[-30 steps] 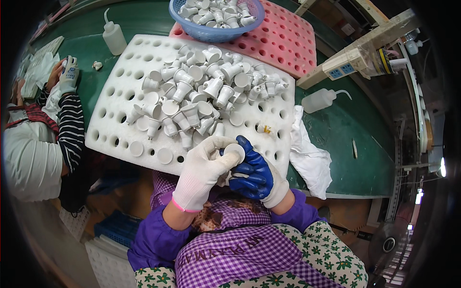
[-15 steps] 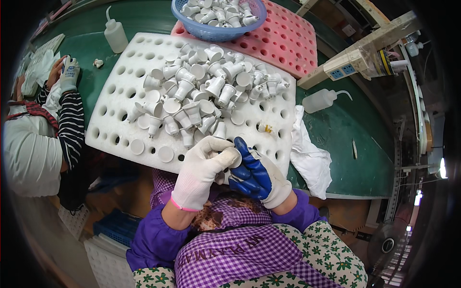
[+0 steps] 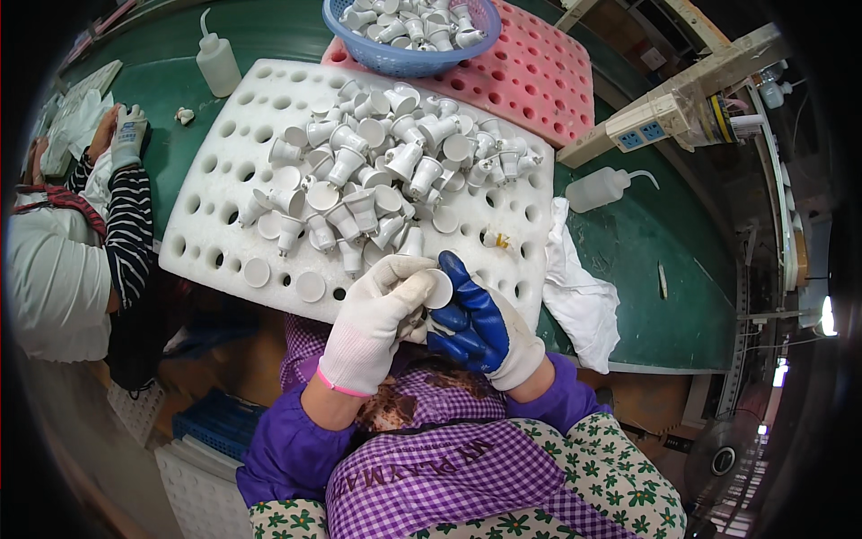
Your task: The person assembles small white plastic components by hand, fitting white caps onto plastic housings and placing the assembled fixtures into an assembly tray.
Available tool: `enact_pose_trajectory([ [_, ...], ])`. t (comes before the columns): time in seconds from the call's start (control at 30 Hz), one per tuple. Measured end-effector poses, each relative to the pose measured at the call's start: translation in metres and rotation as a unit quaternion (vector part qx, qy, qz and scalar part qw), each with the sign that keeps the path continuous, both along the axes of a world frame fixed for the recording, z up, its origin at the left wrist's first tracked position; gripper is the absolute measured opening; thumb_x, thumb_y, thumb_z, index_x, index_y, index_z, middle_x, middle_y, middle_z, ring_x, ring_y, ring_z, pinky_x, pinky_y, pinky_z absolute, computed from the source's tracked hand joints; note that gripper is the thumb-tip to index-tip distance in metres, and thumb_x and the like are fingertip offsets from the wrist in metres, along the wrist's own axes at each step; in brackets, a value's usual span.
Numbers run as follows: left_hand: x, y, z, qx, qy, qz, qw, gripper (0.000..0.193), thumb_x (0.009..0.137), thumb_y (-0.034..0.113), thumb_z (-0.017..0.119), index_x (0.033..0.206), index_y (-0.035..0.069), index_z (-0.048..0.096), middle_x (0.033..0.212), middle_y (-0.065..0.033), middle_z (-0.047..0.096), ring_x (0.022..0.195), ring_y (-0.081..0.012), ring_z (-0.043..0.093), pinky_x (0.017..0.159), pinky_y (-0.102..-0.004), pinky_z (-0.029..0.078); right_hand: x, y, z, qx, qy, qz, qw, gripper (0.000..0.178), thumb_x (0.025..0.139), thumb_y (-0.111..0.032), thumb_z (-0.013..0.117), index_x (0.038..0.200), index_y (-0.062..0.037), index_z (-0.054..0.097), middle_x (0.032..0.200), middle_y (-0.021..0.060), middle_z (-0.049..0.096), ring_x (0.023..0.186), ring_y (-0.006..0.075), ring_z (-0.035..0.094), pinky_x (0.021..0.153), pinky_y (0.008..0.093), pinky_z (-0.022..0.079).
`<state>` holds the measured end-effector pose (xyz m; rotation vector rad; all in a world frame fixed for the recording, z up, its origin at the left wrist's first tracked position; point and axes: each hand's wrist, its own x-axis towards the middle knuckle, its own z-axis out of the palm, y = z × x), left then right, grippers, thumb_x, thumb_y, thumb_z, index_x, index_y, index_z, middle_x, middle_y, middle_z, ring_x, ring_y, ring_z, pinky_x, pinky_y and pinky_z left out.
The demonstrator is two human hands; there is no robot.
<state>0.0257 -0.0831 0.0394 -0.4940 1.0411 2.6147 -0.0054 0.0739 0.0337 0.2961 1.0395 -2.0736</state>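
Just off the near edge of a white foam board (image 3: 202, 193), my left hand (image 3: 373, 314), in a white knitted glove, pinches a flat white round disc (image 3: 439, 289) between thumb and fingertips. Close beside the disc is my right hand (image 3: 489, 328), in a glove with a blue coated palm. Its upper finger is stretched up by the disc's edge and the others are half curled and apart, with nothing visible in them. A heap of white cup-shaped fittings (image 3: 359, 208) covers the board's middle. Two loose discs (image 3: 311, 287) lie near its front edge.
A blue basket (image 3: 395, 61) of similar fittings stands on a pink foam board (image 3: 539, 81). Squeeze bottles (image 3: 597, 189) flank the white board; a white cloth (image 3: 579, 296) lies at its right. A co-worker's gloved hand (image 3: 130, 135) is at far left. A wooden post carries sockets (image 3: 639, 135).
The disc in my left hand has turned to show more of its round face. My right fingers have shifted slightly off it. The co-worker's hands have moved a little.
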Motion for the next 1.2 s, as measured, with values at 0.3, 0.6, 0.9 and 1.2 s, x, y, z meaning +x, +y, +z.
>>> enact_pose_trajectory([
  [0.3,-0.004,-0.004,0.003,0.0,-0.014,-0.012,1.0,0.013,0.087,0.014,0.062,0.095,0.005,0.057,0.074,0.0,0.057,0.054,-0.0038,0.048,0.046,-0.0199,0.039,0.004,-0.003,0.005,0.123,0.07,0.017,0.99,0.031,0.092,-0.021,0.056,0.118,-0.0057,0.051,0.077,0.0006,0.055,0.062,0.01,0.051,0.053,0.0225,0.04],
  [0.6,-0.008,-0.009,0.009,-0.146,0.044,-0.051,0.987,0.019,0.081,0.014,0.067,0.093,0.004,0.055,0.077,-0.0006,0.06,0.061,-0.0042,0.053,0.052,-0.0184,0.043,-0.008,0.018,-0.023,0.194,0.186,0.196,0.943,0.065,0.081,-0.008,0.062,0.138,0.0008,0.033,0.1,0.0097,0.057,0.08,0.0212,0.054,0.074,0.0308,0.047],
  [0.9,-0.007,-0.006,0.004,0.022,-0.021,-0.01,0.999,0.014,0.09,0.017,0.059,0.092,0.004,0.054,0.067,0.0014,0.053,0.052,-0.0046,0.046,0.049,-0.0193,0.039,0.0,0.0,-0.011,0.006,0.169,0.073,0.983,0.038,0.092,-0.02,0.054,0.124,-0.0012,0.047,0.093,0.0079,0.062,0.07,0.0149,0.058,0.054,0.0235,0.045],
  [1.2,-0.008,0.0,0.003,-0.029,-0.005,0.006,1.0,0.021,0.094,0.024,0.053,0.091,0.003,0.055,0.059,0.0021,0.049,0.045,-0.0043,0.039,0.045,-0.0178,0.034,-0.009,-0.017,0.025,-0.013,-0.161,-0.059,0.985,0.031,0.099,-0.038,0.04,0.093,-0.0124,0.056,0.055,-0.0023,0.044,0.038,0.0095,0.033,0.036,0.0233,0.028],
])
